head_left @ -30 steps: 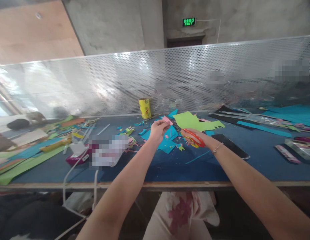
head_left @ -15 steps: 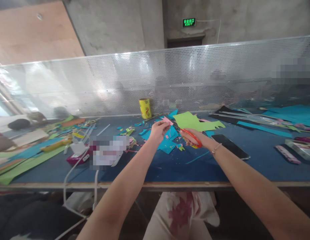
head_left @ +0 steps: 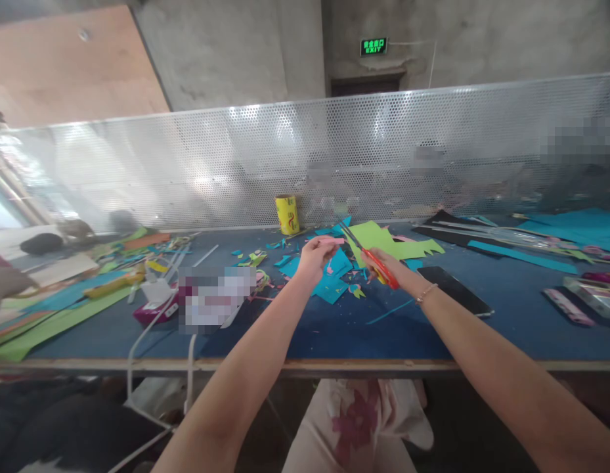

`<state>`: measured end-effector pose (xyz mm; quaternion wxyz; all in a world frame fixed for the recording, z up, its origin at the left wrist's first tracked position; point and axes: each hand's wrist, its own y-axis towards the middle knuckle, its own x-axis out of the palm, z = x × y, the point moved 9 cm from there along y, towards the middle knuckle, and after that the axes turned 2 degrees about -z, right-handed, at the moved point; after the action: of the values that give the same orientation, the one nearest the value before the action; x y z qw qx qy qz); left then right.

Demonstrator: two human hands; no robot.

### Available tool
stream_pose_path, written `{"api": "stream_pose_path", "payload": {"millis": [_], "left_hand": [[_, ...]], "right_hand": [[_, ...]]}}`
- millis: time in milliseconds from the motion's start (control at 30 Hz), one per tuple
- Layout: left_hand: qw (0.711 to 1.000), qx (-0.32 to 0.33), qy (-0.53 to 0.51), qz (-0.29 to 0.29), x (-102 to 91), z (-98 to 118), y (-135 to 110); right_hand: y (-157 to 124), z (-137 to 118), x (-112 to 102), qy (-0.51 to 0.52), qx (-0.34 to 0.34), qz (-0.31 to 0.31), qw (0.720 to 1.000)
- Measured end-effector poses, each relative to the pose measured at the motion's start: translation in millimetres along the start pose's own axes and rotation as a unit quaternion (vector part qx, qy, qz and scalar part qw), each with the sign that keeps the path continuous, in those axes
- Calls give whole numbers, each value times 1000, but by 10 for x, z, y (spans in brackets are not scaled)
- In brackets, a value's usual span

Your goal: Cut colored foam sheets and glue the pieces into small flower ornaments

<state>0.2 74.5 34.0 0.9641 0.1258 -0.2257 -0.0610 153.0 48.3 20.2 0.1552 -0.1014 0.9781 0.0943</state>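
Observation:
My left hand (head_left: 313, 257) is closed in a pinch on a small pink paper piece (head_left: 331, 241), held just above the blue table (head_left: 334, 328). My right hand (head_left: 386, 265) grips red-handled scissors (head_left: 375, 259); their blades point up and left, past the pink piece toward the lime green paper (head_left: 383, 240). Teal paper scraps (head_left: 329, 279) lie under both hands.
A yellow can (head_left: 287, 214) stands by the perforated metal screen (head_left: 334, 157). A black phone (head_left: 455, 290) lies right of my hand. Paper strips and green sheets (head_left: 53, 322) litter the left; dark sheets and packets (head_left: 561, 305) the right. White cables (head_left: 137, 348) hang over the front edge.
The scissors have tilted up, blades now raised toward the far side. The pink piece has turned flatter in my left hand, and a small pink scrap shows below it.

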Motion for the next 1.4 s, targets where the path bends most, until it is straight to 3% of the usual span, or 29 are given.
{"api": "stream_pose_path", "payload": {"millis": [167,333,500,700,967,1167,1400], "left_hand": [[999,-36,15,-29,126,-82,-68],[997,-52,17,-47,190,-164,-90],[997,-55,11,-62,212,-195,-88],[994,-67,7,-81,257,-224,-100],[996,-56,9,-75,252,-204,-89],[1000,-22,-16,-13,110,-105,-49],[1000,-17,-22,-11,137,-94,-64]], "right_hand": [[-2,-25,-35,85,10,34,996],[58,8,-158,70,-36,92,993],[186,76,-6,66,-49,66,994],[207,25,-31,107,-89,119,983],[82,-134,-41,74,-107,93,987],[87,-27,16,93,-76,56,991],[89,-102,-70,42,-104,114,987]]}}
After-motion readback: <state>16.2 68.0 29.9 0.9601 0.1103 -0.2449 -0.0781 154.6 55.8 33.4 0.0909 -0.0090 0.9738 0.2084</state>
